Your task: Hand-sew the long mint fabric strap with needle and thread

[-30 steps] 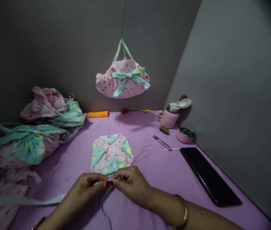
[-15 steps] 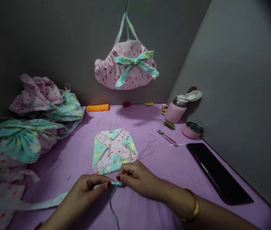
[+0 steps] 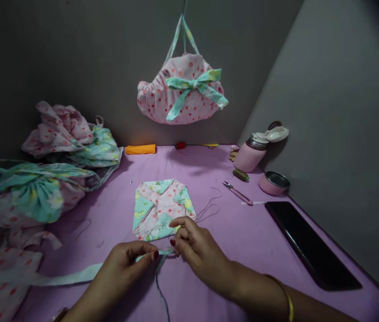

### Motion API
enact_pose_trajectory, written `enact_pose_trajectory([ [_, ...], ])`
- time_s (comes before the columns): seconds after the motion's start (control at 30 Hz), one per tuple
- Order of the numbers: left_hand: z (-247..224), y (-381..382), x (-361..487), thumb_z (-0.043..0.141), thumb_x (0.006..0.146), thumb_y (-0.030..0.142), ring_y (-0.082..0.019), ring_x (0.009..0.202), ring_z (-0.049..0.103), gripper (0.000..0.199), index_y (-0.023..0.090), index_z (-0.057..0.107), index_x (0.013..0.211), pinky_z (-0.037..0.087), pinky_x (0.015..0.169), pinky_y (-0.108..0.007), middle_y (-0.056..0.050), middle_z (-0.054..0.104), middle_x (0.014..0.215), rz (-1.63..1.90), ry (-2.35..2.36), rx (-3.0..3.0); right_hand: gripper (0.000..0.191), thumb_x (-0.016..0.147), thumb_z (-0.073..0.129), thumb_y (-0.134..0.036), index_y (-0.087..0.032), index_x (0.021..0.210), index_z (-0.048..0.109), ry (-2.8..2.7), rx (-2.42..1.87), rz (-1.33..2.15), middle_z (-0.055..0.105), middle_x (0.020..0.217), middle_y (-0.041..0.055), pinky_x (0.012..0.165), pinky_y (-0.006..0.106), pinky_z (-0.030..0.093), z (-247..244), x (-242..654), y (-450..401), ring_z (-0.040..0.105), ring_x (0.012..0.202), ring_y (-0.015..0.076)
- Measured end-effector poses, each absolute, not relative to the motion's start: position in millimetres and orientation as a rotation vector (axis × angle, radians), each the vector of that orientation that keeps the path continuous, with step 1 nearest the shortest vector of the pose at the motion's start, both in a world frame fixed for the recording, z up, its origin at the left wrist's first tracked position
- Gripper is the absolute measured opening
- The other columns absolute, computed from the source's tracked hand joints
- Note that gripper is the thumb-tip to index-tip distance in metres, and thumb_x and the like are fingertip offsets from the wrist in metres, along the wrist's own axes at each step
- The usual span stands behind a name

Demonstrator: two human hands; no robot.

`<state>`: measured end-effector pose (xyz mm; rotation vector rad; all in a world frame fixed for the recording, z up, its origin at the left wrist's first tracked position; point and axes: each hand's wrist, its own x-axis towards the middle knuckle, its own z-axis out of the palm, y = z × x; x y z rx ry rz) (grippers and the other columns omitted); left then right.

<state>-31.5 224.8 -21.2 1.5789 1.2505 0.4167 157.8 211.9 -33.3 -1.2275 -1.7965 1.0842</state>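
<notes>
My left hand [image 3: 130,264] pinches a narrow mint-green fabric strip [image 3: 165,252] between thumb and forefinger. At the strip's far end, my right hand [image 3: 201,250] has its lower fingers curled against it, while the forefinger is raised away from the thumb. Whether a needle is in those fingers I cannot make out. A thin greenish cord [image 3: 161,293] hangs from the strip onto the cloth. Just beyond my hands lies a folded patchwork piece [image 3: 165,205] in pink dots and mint floral, with loose dark thread [image 3: 208,210] at its right.
Fabric pouches [image 3: 38,197] are heaped at the left above dotted cloth [image 3: 11,277]. Thread snips [image 3: 238,193], a green spool [image 3: 240,174], a pink bottle [image 3: 251,154], a pink cup [image 3: 274,184] and a black phone [image 3: 310,241] are at the right. A dotted bag [image 3: 182,91] hangs ahead.
My right hand's forefinger has lifted away from the thumb, and that hand has shifted slightly right. My left hand still pinches the strip. The whole view has shifted a little.
</notes>
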Motion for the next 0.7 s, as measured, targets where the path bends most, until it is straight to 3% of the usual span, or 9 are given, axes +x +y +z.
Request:
enact_pose_trajectory([
  [0.07, -22, 225, -31, 0.051, 0.078, 0.032, -0.019, 0.068, 0.059, 0.024, 0.017, 0.07, 0.076, 0.044, 0.063, -0.026, -0.002, 0.07, 0.071, 0.436, 1.248, 1.586, 0.01, 0.087, 0.044, -0.021, -0.019, 0.089, 0.053, -1.829, -1.216, 1.099, 0.052, 0.061, -0.0031, 0.054, 0.022, 0.037, -33, 156, 209, 0.048, 0.056, 0.0096],
  [0.17, -23, 225, -31, 0.052, 0.079, 0.031, -0.019, 0.069, 0.06, 0.023, 0.017, 0.07, 0.076, 0.045, 0.064, -0.027, -0.003, 0.071, 0.072, 0.46, 1.246, 1.582, 0.02, 0.089, 0.04, -0.021, -0.018, 0.076, 0.055, -1.986, -1.203, 1.057, 0.054, 0.061, -0.002, 0.053, 0.021, 0.038, -35, 153, 207, 0.05, 0.055, 0.0092],
  [0.37, -24, 224, -33, 0.053, 0.08, 0.032, -0.019, 0.071, 0.061, 0.023, 0.017, 0.072, 0.081, 0.046, 0.066, -0.026, -0.003, 0.072, 0.074, 0.491, 1.209, 1.55, 0.021, 0.089, 0.041, -0.022, -0.019, 0.09, 0.062, -2.12, -1.194, 0.967, 0.065, 0.078, 0.0015, 0.061, 0.022, 0.042, -43, 151, 205, 0.058, 0.067, 0.0117],
  [0.7, -23, 223, -32, 0.053, 0.08, 0.03, -0.019, 0.072, 0.063, 0.022, 0.019, 0.072, 0.083, 0.048, 0.067, -0.027, -0.001, 0.073, 0.075, 0.49, 1.24, 1.577, 0.022, 0.088, 0.043, -0.019, -0.019, 0.089, 0.065, -2.09, -1.184, 0.977, 0.066, 0.076, 0.0004, 0.06, 0.022, 0.042, -42, 150, 205, 0.058, 0.065, 0.0113],
])
